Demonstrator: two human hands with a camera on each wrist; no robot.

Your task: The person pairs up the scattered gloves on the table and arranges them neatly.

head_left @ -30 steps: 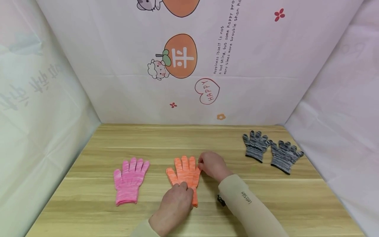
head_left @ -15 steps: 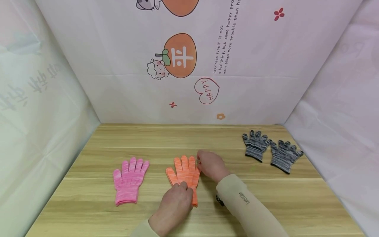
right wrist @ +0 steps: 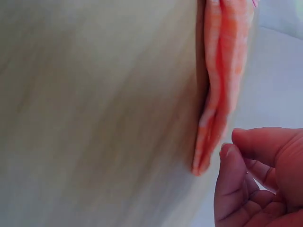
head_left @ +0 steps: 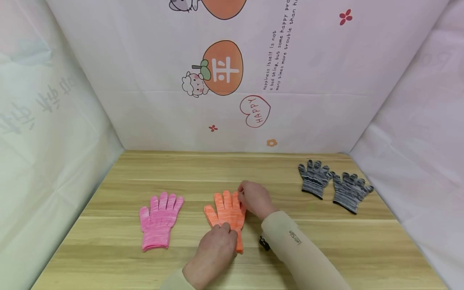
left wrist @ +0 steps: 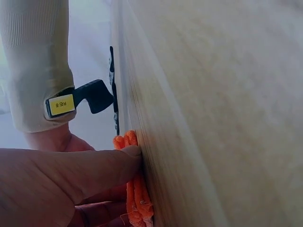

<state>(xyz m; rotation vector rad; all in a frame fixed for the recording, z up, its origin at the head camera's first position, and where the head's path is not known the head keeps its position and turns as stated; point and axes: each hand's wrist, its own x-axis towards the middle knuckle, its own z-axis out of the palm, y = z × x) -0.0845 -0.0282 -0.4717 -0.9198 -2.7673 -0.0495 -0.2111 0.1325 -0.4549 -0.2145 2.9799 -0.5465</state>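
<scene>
An orange knit glove (head_left: pixel 227 215) lies flat at mid-table, its fingers toward the back wall. Seen edge-on in the right wrist view, the orange glove (right wrist: pixel 227 61) shows layered fabric; whether it is one glove or two stacked I cannot tell. My left hand (head_left: pixel 214 251) pinches its cuff, the thumb on one side in the left wrist view. My right hand (head_left: pixel 255 199) is over the glove's right-side fingertips. In the right wrist view, that hand's (right wrist: pixel 265 175) thumb and index tips nearly meet, apart from the glove, with nothing visible between them.
A pink glove (head_left: pixel 158 221) lies flat on the left of the wooden table (head_left: pixel 108 257). Two dark grey striped gloves (head_left: pixel 314 179) lie at the back right. White printed cloth (head_left: pixel 308 112) walls the back and both sides. A black camera mount (head_left: pixel 264 243) hangs under the right sleeve.
My right hand has moved slightly left and away from me, from the outermost orange finger toward the one beside it. The left hand stays on the cuff.
</scene>
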